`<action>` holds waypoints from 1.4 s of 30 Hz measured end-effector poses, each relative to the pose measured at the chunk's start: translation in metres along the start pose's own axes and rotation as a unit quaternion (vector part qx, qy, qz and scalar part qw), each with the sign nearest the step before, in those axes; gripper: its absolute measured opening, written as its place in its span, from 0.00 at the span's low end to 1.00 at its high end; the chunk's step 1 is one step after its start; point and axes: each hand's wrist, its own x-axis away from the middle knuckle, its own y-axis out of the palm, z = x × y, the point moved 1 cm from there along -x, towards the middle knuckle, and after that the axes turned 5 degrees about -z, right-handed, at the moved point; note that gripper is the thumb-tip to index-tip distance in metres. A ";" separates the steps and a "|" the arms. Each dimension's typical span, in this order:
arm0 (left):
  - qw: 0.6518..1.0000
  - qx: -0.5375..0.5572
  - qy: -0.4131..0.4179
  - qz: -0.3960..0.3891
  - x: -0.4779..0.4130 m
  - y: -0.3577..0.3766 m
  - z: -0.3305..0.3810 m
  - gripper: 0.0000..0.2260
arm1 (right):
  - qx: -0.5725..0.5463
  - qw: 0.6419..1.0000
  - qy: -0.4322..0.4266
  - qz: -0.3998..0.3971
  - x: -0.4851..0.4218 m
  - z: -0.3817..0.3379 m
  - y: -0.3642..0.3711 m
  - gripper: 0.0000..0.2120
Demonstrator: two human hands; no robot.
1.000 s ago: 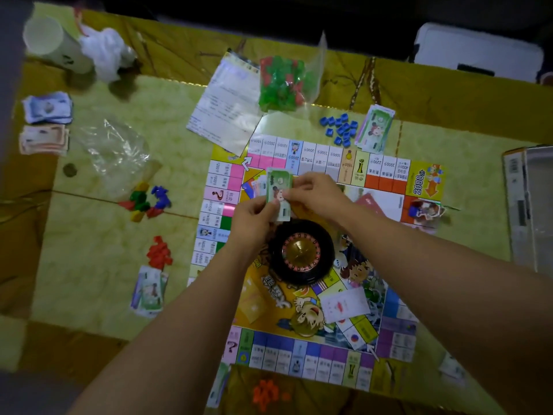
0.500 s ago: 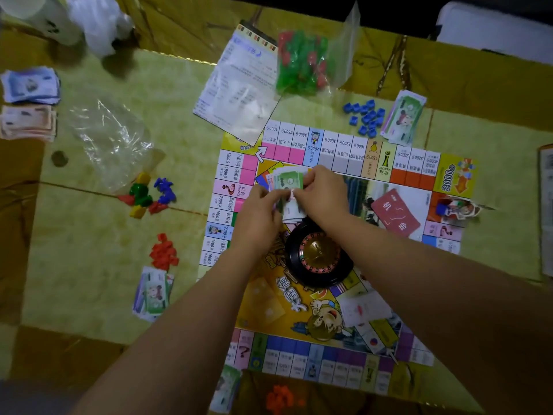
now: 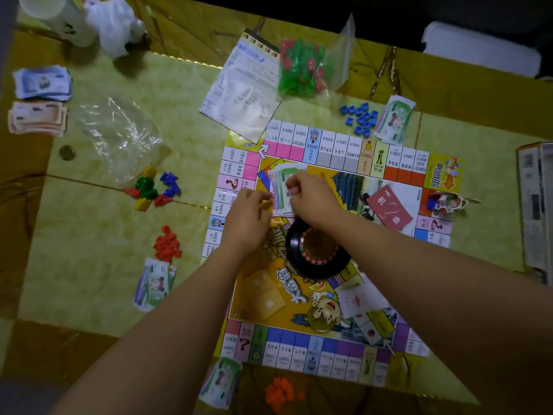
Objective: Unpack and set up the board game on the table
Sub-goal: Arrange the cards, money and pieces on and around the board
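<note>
Play money (image 3: 281, 190) is lying in a fanned stack on the game board (image 3: 299, 348), at the upper left corner of the board's yellow middle, just above frame centre. The long axis of the notes is running nearly up and down the frame, short ends pointing toward the top and bottom edges.

The right hand (image 3: 314, 196) is covering the stack's right side, fingers curled, thumb and forefinger pinching the top notes. The left hand (image 3: 248, 217) is sitting at the stack's left edge with fingers curled toward it; blur is hiding whether they are gripping the notes or only touching them.

A black roulette wheel (image 3: 317, 256) is sitting on the board just below the stack, partly under the right wrist. A red card (image 3: 392, 211) is lying on the board right of centre. Off the board, a bag of green and red pieces (image 3: 299, 70) is lying at upper centre beside a rule sheet (image 3: 242, 94), blue pieces (image 3: 360, 118) are clustering past the board's top edge, and red pieces (image 3: 167, 245) are sitting at the left.
</note>
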 end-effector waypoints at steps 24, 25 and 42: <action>0.983 -0.077 -0.167 0.018 0.170 -0.060 -0.185 0.19 | -0.082 0.981 -0.136 -0.109 0.122 -0.112 0.193 0.15; 0.984 -0.081 -0.159 0.018 0.164 -0.070 -0.197 0.20 | -0.077 0.981 -0.139 -0.107 0.114 -0.124 0.200 0.15; 0.989 -0.123 -0.017 -0.074 0.098 -0.206 -0.295 0.15 | 0.161 0.986 0.019 -0.047 0.013 -0.261 0.251 0.13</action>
